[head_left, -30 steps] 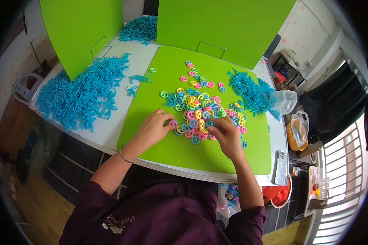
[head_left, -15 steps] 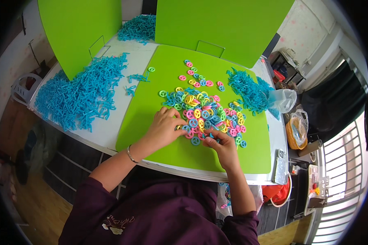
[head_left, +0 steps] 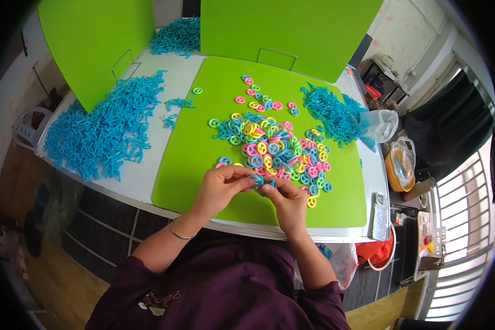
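My left hand (head_left: 221,190) pinches a small blue wheel-shaped ring (head_left: 257,180) between thumb and fingers, just in front of the heap. Meeting it from the other side, my right hand (head_left: 287,203) is closed on a small blue plastic piece (head_left: 270,184). Ring and piece touch or nearly touch; fingers hide part of both. Beyond my fingertips lies a pile of wheel-shaped rings (head_left: 278,146) in pink, yellow, blue and green, each with spokes. It rests on a bright green board (head_left: 187,170).
Heaps of blue plastic pieces lie at left (head_left: 102,129), at far left back (head_left: 176,36) and at right (head_left: 330,113). Upright green boards (head_left: 291,33) stand behind. A clear plastic bag (head_left: 379,125) and a phone (head_left: 379,215) lie along the table's right side.
Both hands have drawn together and nearer to me, away from the pile's edge. The left has picked up a blue ring and brought it against the right hand's blue piece.
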### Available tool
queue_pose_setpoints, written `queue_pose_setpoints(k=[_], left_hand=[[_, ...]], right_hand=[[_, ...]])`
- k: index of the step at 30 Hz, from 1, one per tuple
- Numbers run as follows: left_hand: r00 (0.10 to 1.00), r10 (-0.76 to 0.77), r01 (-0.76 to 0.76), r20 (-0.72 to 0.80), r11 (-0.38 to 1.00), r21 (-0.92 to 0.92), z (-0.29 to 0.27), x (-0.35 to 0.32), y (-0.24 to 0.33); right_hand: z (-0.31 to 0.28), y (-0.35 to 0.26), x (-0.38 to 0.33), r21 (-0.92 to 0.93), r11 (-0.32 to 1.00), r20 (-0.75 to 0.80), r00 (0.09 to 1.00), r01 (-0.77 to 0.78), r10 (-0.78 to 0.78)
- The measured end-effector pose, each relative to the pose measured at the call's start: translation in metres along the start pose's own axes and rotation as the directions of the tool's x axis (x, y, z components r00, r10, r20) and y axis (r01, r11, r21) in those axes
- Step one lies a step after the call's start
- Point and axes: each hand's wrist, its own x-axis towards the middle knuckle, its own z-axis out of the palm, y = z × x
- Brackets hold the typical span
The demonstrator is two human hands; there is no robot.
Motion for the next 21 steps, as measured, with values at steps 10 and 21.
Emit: queue_pose_setpoints(k=[10, 21], left_hand=[[0.999, 0.017, -0.017, -0.049, 1.000, 0.014, 0.001, -0.005, -0.004], [0.999, 0.047, -0.044, -0.021, 0.993, 0.113, -0.001, -0.004, -0.004]], right_hand=[[0.008, 0.003, -0.007, -0.431, 0.849, 0.027, 0.945, 0.304, -0.325], [0.010, -0.004, -0.006, -0.633, 0.669, 0.031, 0.876, 0.390, -0.481]])
